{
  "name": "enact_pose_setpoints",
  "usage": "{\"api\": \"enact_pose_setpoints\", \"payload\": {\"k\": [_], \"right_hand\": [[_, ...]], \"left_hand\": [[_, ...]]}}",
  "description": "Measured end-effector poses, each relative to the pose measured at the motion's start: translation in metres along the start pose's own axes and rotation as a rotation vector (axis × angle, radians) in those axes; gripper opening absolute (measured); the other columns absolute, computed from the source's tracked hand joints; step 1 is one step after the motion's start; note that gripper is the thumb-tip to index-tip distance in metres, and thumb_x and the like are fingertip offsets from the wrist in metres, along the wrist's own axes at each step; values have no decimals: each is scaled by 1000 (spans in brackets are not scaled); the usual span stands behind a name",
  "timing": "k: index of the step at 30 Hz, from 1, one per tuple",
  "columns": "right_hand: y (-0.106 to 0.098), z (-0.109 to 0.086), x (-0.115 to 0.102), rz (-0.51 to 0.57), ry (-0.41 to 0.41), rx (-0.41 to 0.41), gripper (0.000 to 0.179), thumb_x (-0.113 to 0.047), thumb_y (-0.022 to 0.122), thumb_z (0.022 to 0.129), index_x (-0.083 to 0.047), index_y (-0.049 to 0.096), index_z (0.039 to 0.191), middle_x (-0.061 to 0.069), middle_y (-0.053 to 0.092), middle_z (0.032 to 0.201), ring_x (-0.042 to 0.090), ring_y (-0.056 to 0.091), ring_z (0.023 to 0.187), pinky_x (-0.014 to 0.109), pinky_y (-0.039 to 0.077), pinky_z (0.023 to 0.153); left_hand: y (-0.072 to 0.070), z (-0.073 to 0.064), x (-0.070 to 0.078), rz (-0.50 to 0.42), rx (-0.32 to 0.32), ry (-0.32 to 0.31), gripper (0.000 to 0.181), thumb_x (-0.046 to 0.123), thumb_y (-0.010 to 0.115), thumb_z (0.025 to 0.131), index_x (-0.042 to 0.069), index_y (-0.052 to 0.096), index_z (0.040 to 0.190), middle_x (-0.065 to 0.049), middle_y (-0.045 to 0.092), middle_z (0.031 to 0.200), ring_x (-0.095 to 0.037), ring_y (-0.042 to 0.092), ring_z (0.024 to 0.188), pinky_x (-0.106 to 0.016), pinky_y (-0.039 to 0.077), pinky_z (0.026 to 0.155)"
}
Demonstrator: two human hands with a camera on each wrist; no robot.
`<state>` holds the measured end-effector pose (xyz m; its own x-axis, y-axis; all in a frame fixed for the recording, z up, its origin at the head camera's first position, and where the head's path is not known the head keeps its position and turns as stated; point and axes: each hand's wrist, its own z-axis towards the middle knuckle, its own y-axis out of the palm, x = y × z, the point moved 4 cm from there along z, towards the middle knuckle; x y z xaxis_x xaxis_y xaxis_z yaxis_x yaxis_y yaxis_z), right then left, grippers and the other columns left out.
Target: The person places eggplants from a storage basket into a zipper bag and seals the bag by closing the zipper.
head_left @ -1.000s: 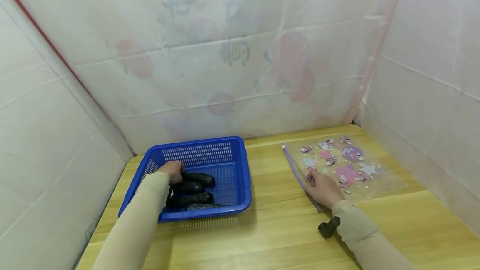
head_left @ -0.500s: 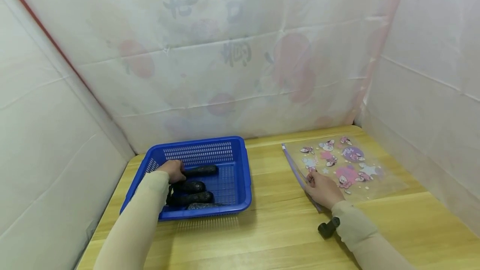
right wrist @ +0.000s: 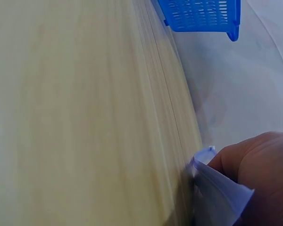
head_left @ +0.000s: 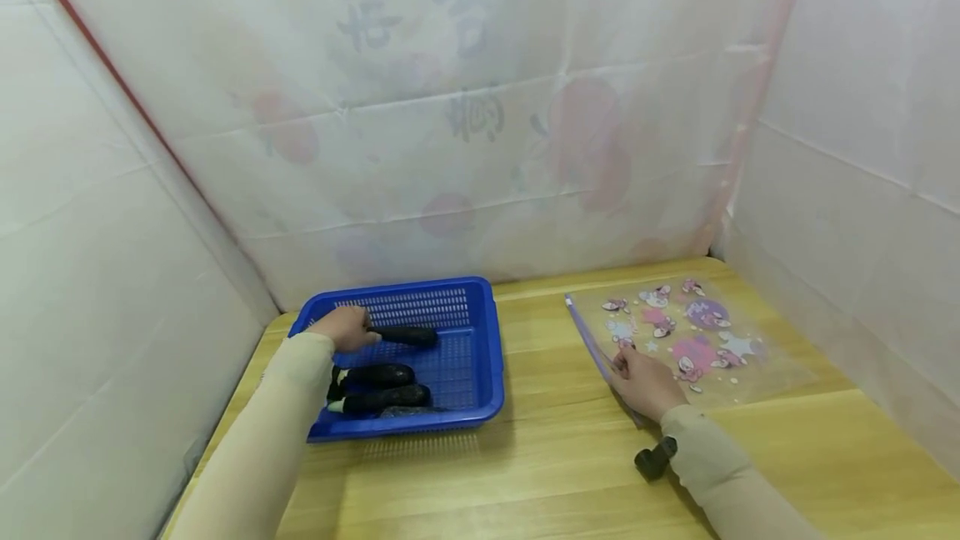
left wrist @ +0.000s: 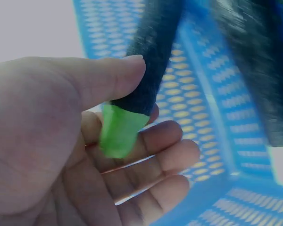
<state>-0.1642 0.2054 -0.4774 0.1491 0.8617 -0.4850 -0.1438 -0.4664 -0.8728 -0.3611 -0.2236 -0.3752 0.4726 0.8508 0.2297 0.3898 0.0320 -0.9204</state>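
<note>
With thumb and fingers my left hand (head_left: 346, 329) grips a long dark eggplant (head_left: 408, 336) near its stem end. In the left wrist view its pale green cap (left wrist: 121, 132) lies against the fingers. The eggplant is raised inside a blue plastic basket (head_left: 491, 357). Below it in the head view lie more dark eggplants (head_left: 382, 397), one partly hidden by the front rim. My right hand (head_left: 648, 383) pinches the purple zip edge (head_left: 587, 334) of a clear zip bag (head_left: 765, 377) printed with pink and purple cartoon figures. The bag lies flat at the right.
The wooden table (head_left: 525, 473) runs between basket and bag. White printed sheeting (head_left: 510, 232) stands behind it, with more sheeting at both sides. A small black device (head_left: 656, 458) sits at the right wrist.
My left hand has lifted the far eggplant slightly, away from the others. Pale stem ends of the remaining eggplants now show. The right hand keeps its hold on the bag.
</note>
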Motion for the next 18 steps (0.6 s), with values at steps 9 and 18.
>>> {"api": "enact_pose_setpoints", "payload": {"k": [9,18], "right_hand": [[-1,-1,0,-6,4,-16,17,-21,65,90,-8,57,97,2,46,70,17,42,58,32,34,55],[1,-3,-1,13,5,-23,14,-19,63,90,-8,59,97,1,49,70,17,45,60,32,37,55]], "left_hand": [[-24,-27,24,-68,122,23,49,33,48,101,-7,51,131,-24,57,124,-34,59,107,-49,48,87],[-19,-47,40,-228,305,-20,48,40,39,104,-1,52,126,-11,62,91,-20,57,73,-41,47,69]]}}
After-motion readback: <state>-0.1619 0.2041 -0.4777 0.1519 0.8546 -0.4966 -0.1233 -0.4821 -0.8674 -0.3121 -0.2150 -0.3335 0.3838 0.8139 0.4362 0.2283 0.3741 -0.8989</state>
